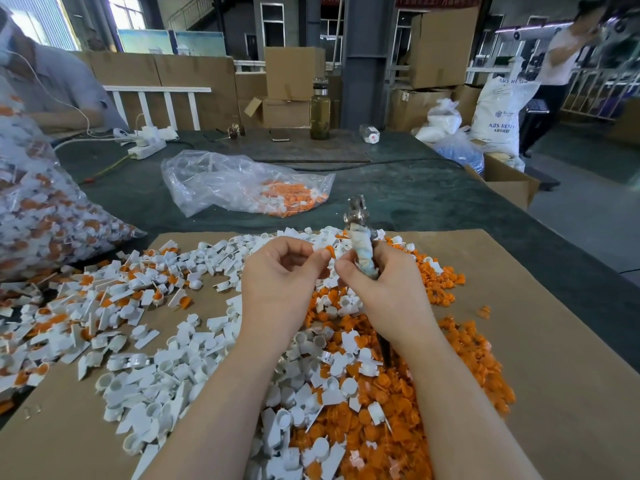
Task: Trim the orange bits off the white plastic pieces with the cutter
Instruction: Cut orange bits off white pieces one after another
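A: Taking the cardboard sheet (pixel 540 358) as the landmark, where do the hands sit?

B: Above its far middle. The left hand (pixel 282 271) pinches a small white piece with an orange bit (pixel 325 251) between thumb and curled fingers. Just beside it, the right hand (pixel 384 282) wraps its fingers round the cutter (pixel 362 247), whose taped handle stands upright with the metal head at the top.

A: Can the cutter's blades be made out?

B: No. The head is blurred, and whether it is open cannot be told. A dark part pokes out below the right wrist, mostly hidden.

A: And the rest on the sheet?

B: White pieces (pixel 166 382) spread over its left half, some with orange attached; loose orange bits (pixel 460 368) heap on its right half, partly covered by the forearms.

A: Beyond the sheet?

B: On the green surface (pixel 398 199) past its far edge lies a clear bag (pixel 225 181) with orange and white parts inside. A fuller bag (pixel 45 216) at the sheet's left corner is cut off by the frame.
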Demonstrator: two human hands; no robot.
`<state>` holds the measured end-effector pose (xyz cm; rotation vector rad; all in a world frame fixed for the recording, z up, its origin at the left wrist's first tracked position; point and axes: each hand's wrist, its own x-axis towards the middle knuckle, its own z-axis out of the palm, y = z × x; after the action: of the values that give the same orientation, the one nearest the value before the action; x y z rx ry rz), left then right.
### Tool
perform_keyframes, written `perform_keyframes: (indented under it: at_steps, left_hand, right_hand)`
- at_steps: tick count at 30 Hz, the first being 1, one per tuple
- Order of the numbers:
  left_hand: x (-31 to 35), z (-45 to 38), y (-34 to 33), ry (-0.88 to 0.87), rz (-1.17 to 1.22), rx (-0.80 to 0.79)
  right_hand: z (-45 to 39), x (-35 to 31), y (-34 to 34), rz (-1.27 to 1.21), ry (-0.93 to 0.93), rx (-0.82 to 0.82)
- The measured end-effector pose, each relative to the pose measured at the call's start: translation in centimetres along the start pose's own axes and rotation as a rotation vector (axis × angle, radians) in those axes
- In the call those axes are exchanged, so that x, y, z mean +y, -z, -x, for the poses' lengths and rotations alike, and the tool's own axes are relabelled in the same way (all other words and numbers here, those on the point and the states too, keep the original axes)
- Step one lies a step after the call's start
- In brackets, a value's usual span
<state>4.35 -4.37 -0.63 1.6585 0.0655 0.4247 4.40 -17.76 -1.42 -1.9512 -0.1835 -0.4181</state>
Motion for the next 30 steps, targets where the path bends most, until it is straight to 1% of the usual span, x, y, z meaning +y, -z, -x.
perform_keyframes:
  at_steps: [3,5,8,11,14,18,21,26,30]
  left_hand:
    - [0.0,0.1,-0.2,-0.011,-0.023,-0.002]
    - [0.0,0.0,-0.2,0.007,0.020,-0.002]
    - [-0.2,-0.2,0.2,0.053,0.171,-0.019]
    - [-0.3,-0.4,0.5,0.060,0.303,-0.041]
    - [-0.4,-0.6,0.5,0.037,0.351,-0.065]
    - [-0.3,-0.8,0.5,0.003,0.351,-0.087]
    - [-0.4,-0.8,0.6,0.000,0.354,-0.094]
    - [-0.4,-0.8,0.7,0.012,0.388,-0.091]
    - [-0.2,-0.9,0.7,0.007,0.391,-0.086]
  right_hand:
    - [0.0,-0.1,-0.2,-0.009,0.009,0.035]
    - [0.0,0.0,0.1,-0.016,-0.019,-0.003]
    - [0.0,0.1,1.0,-0.019,-0.070,-0.159]
    - [0.2,-0.1,1.4,-0.004,-0.095,-0.316]
    - [0.3,-0.3,1.4,-0.010,-0.092,-0.406]
    - [0.3,-0.3,1.4,-0.041,-0.099,-0.438]
    - [0.3,-0.3,1.1,-0.017,-0.099,-0.461]
    - [0.2,0.0,0.7,0.115,-0.040,-0.428]
    - [0.3,-0.2,0.4,0.140,-0.015,-0.389]
